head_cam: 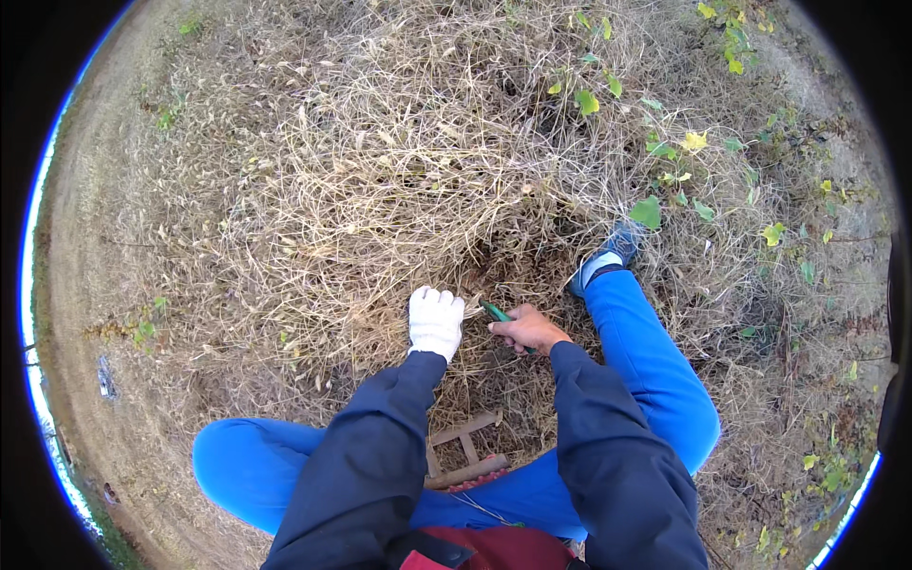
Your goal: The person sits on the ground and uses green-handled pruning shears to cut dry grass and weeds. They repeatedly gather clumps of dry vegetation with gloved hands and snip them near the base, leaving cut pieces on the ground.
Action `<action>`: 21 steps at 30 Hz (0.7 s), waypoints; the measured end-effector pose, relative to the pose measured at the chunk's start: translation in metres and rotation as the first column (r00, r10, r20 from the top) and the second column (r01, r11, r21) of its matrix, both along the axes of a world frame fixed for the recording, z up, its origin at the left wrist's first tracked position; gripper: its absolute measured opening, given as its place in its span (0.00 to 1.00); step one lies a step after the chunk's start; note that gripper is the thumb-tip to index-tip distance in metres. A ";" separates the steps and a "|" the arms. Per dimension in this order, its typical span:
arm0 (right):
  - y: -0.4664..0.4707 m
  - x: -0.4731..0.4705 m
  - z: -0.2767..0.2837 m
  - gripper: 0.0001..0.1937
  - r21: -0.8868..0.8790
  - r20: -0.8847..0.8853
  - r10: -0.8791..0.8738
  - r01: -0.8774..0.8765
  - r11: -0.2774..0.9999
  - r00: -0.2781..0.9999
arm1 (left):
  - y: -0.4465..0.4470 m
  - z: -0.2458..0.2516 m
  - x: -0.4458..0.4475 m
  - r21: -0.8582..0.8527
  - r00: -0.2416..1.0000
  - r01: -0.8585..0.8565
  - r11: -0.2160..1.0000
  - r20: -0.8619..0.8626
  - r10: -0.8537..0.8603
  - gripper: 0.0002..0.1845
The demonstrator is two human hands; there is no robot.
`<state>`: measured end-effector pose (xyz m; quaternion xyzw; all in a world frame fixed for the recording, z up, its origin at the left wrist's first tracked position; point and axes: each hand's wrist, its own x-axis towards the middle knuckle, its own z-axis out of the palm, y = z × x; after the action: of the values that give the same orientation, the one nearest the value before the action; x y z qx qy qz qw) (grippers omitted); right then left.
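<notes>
My left hand (436, 324), in a white knitted glove, is closed at the near edge of a mass of dry grass (370, 214); its fingertips are hidden, and some stalks run out beside its knuckles. Just to its right, my bare right hand (531, 330) grips a green-handled tool (496, 311), which points up and left toward the glove. The tool's working end is small and hard to make out among the stalks. Below the right hand's far side, darker ground litter (527, 274) shows between the grass and my foot.
A wooden frame (467, 445), perhaps of a low seat, lies between my blue-trousered legs. My shoe (621, 242) rests in the grass at right. Green and yellow leafy vines (646, 212) grow through it. Bare-looking ground (75, 235) runs along the far left.
</notes>
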<state>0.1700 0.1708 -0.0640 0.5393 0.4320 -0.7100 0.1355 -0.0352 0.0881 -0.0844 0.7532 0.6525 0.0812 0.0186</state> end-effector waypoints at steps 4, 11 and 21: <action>0.000 0.002 0.000 0.19 0.044 0.018 0.021 -0.022 0.999 1.000 | 0.002 0.003 -0.002 -0.080 0.999 -0.024 0.997 -0.029 0.022 0.08; 0.008 -0.004 -0.005 0.26 -0.019 0.012 0.136 -0.135 0.991 0.991 | 0.005 0.016 0.002 -0.317 0.978 -0.207 0.926 -0.050 0.201 0.23; 0.011 -0.015 -0.008 0.21 -0.059 -0.007 -0.031 0.031 0.998 0.999 | 0.011 -0.003 0.001 -0.187 0.989 -0.139 0.972 0.032 0.148 0.09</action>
<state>0.1549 0.1819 -0.0717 0.5388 0.4032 -0.7266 0.1385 -0.0338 0.0990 -0.0876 0.6970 0.7093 0.0390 0.0974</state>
